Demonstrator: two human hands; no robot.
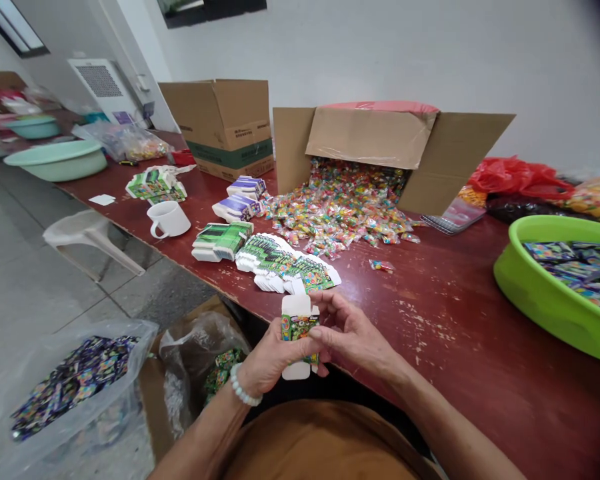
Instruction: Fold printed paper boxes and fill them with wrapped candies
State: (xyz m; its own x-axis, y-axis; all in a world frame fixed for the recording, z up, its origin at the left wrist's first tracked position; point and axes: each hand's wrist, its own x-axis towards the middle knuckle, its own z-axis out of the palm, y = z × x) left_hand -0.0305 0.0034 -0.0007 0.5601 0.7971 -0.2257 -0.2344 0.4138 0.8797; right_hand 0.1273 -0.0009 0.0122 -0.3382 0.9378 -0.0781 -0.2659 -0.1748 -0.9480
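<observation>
A small green printed candy box (300,327), its white end flaps standing out at top and bottom, is held in front of my body at the table's edge. My left hand (275,353), with a beaded bracelet on the wrist, grips it from the left side, thumb across the front. On the right, my right hand (353,333) has its thumb on the front and fingers around the right edge. Just beyond lies a fanned row of flat green cartons (285,263), beside a stack of green cartons (223,240).
Wrapped candies (330,210) spill from a tipped cardboard box (370,137). A green basin (510,267) holding packets stands right. A white mug (169,220) sits near the left edge. Below left are a bag of packets (80,380) and a white stool (80,230).
</observation>
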